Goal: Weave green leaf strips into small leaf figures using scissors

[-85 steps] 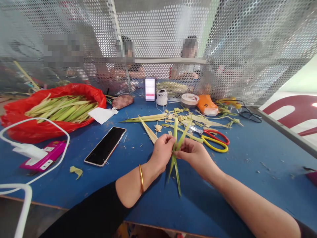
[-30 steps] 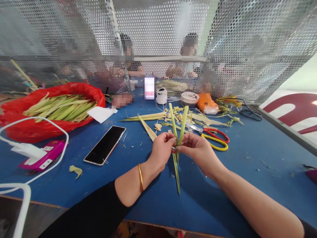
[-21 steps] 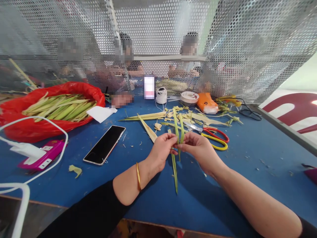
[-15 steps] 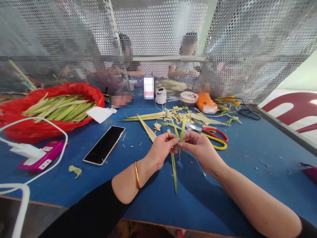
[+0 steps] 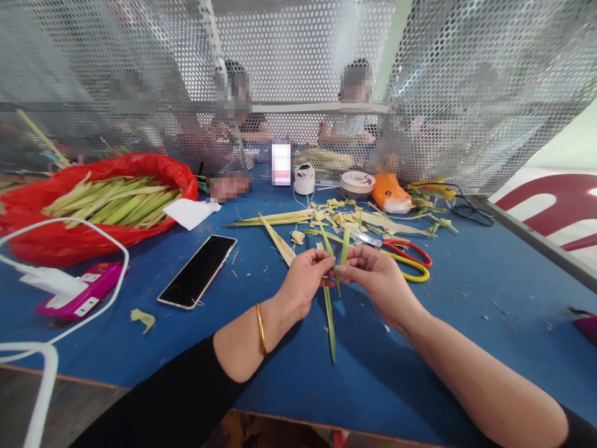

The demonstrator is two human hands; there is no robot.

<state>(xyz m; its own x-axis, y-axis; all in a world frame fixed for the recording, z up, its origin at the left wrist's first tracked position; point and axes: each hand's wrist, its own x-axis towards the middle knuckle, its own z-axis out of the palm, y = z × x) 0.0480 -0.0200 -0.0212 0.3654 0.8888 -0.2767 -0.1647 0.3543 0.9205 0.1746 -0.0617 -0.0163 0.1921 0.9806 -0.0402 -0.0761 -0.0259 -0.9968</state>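
Left hand (image 5: 308, 277) pinching green leaf strips (image 5: 329, 326), right hand (image 5: 373, 274) pinching another strip (image 5: 345, 244), red-and-yellow-handled scissors (image 5: 390, 243) just beyond, blue table (image 5: 461, 267) beneath

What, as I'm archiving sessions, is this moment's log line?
left hand, right hand: pinching narrow green leaf strips; beyond right hand: red-and-yellow-handled metal scissors; surface: blue table

Room nearside, scissors (image 5: 388, 243) beyond hands (image 5: 377, 277)

A lone head-worn camera looks forward and down across a blue worktop (image 5: 513, 280) from its near edge, the wearer's fingers (image 5: 361, 272) close by just below center, both forearms (image 5: 471, 367) spanning the lower frame, a perforated metal screen (image 5: 303, 56) beyond.
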